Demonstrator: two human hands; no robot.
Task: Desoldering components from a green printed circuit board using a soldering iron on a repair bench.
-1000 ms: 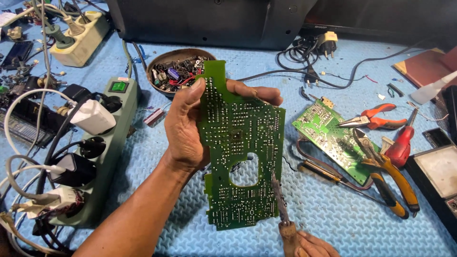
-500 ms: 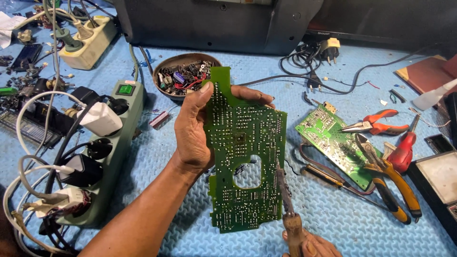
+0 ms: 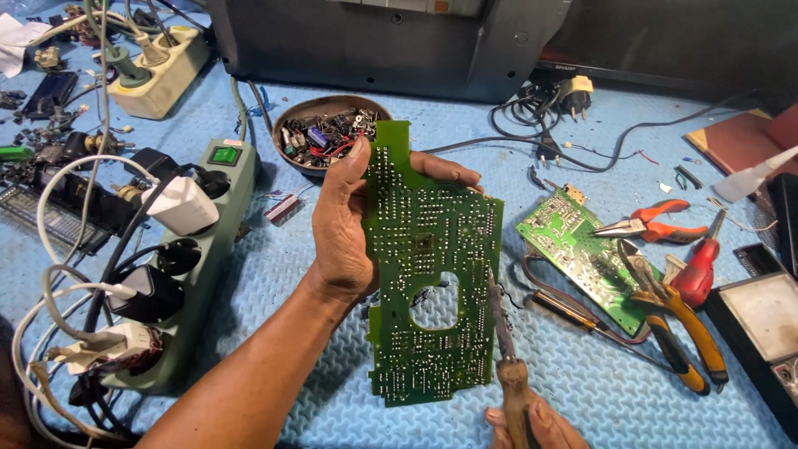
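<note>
My left hand (image 3: 342,224) grips a large green circuit board (image 3: 432,266) by its left edge, solder side facing me, held upright above the blue mat. The board has a round cut-out in its lower middle. My right hand (image 3: 532,424) shows only at the bottom edge, closed around the wooden handle of a soldering iron (image 3: 507,349). The iron's metal tip points up and rests against the board's right edge beside the cut-out.
A brown bowl (image 3: 293,113) of loose parts stands behind the board. A green power strip (image 3: 218,218) full of plugs lies at the left. At the right lie a smaller green board (image 3: 573,241), red pliers (image 3: 648,223), yellow-handled pliers (image 3: 682,324) and a red screwdriver (image 3: 698,266).
The soldering iron has moved up and slightly right along the board's right side. The left hand keeps the same hold on the board.
</note>
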